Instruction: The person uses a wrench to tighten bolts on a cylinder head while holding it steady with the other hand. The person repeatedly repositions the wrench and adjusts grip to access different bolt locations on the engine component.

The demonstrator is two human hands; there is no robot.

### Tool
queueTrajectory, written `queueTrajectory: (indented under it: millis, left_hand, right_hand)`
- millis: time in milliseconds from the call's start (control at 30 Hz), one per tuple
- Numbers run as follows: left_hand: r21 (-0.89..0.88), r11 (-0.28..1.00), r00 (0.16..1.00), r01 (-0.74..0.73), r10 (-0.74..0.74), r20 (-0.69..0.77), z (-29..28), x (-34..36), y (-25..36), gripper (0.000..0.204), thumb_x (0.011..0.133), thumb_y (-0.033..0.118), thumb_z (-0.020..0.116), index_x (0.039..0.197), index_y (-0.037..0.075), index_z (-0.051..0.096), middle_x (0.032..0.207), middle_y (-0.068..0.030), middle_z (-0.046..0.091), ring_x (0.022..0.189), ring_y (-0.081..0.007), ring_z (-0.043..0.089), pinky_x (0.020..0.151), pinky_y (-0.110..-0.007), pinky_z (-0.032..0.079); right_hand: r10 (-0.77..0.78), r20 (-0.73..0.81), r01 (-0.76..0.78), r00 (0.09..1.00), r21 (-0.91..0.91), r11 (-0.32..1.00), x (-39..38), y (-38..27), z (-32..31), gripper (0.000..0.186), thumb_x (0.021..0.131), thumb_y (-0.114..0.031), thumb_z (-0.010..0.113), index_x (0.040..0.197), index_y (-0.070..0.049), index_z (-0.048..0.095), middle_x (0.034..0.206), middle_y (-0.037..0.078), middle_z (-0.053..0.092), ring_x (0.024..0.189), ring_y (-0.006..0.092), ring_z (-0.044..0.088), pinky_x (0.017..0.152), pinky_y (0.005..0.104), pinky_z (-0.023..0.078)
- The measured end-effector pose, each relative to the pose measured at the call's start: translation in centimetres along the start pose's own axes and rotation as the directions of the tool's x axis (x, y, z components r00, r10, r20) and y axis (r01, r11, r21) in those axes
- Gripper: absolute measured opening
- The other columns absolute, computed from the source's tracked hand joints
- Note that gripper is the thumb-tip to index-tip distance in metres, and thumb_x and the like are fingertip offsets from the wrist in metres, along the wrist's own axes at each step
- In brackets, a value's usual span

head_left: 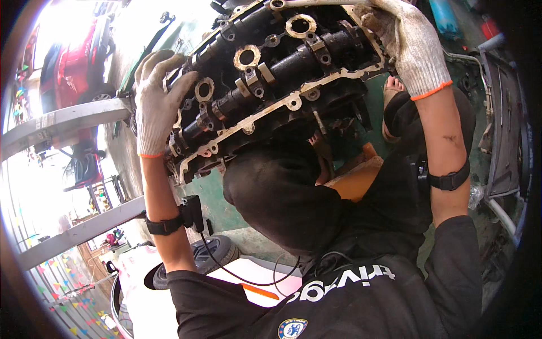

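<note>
A dark, oily engine cylinder head (271,70) with a camshaft and pale gasket edges lies slanted across the top of the head view, above my bent legs. My left hand (158,99), in a white knitted glove with an orange cuff, is closed around its left end, with the thumb over the edge. At the far right end my right hand (412,51), gloved alike, has its fingers curled against the corner. Round openings with pale rims (247,57) line the top side. What lies under the cylinder head is mostly hidden.
Grey metal bars (68,124) reach in from the left. A red vehicle (76,62) stands beyond them. Near my left elbow is a tire (212,254). A dark panel with a metal frame (505,113) stands at the right, and a blue cylinder (445,20) lies at the far right.
</note>
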State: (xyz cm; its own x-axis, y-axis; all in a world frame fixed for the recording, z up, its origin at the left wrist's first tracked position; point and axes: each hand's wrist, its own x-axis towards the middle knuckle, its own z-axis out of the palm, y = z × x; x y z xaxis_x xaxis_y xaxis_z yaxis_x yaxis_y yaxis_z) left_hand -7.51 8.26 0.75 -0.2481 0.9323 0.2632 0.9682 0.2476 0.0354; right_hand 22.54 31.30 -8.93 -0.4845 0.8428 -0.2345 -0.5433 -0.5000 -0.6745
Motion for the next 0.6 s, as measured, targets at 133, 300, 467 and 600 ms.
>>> queueTrajectory:
  millis: [133, 300, 467, 600]
  left_hand:
    - [-0.105, 0.994, 0.999, -0.005, 0.009, 0.035, 0.06, -0.12, 0.24, 0.023, 0.093, 0.022, 0.074, 0.108, 0.005, 0.078, 0.130, -0.0120, 0.066, 0.131, -0.0298, 0.054, 0.111, -0.042, 0.043]
    - [-0.002, 1.000, 1.000, -0.021, 0.021, -0.003, 0.58, 0.13, 0.31, 0.023, 0.092, 0.023, 0.075, 0.108, 0.006, 0.079, 0.128, -0.0122, 0.067, 0.129, -0.0293, 0.056, 0.108, -0.043, 0.045]
    - [0.034, 0.999, 1.000, 0.029, -0.029, -0.010, 0.62, 0.15, 0.13, 0.026, 0.090, 0.026, 0.077, 0.109, 0.008, 0.079, 0.128, -0.0126, 0.068, 0.128, -0.0293, 0.057, 0.107, -0.043, 0.045]
    - [-0.128, 0.991, 0.999, 0.038, -0.037, 0.008, 0.37, -0.06, -0.16, 0.026, 0.091, 0.026, 0.077, 0.111, 0.009, 0.079, 0.128, -0.0128, 0.068, 0.128, -0.0288, 0.057, 0.107, -0.043, 0.044]
  right_hand:
    - [-0.010, 0.023, 0.009, 1.000, 0.035, 0.999, 0.04, 0.08, 0.07, 0.011, 0.099, -0.004, 0.057, 0.102, 0.004, 0.064, 0.083, 0.012, 0.068, 0.072, 0.0197, 0.067, 0.064, 0.0284, 0.056]
    - [-0.023, 0.009, 0.023, 1.000, -0.002, 1.000, -0.38, -0.12, 0.37, 0.011, 0.100, -0.005, 0.057, 0.101, 0.003, 0.063, 0.083, 0.012, 0.068, 0.071, 0.0196, 0.067, 0.063, 0.0282, 0.056]
    - [-0.015, -0.009, 0.015, 1.000, -0.026, 1.000, -0.56, -0.21, 0.47, 0.010, 0.100, -0.006, 0.057, 0.100, 0.002, 0.063, 0.083, 0.012, 0.069, 0.070, 0.0198, 0.067, 0.062, 0.0277, 0.056]
    - [-0.009, -0.033, 0.008, 0.999, -0.022, 1.000, -0.37, -0.07, 0.39, 0.010, 0.100, -0.006, 0.057, 0.100, 0.002, 0.063, 0.083, 0.012, 0.069, 0.070, 0.0199, 0.067, 0.061, 0.0278, 0.056]
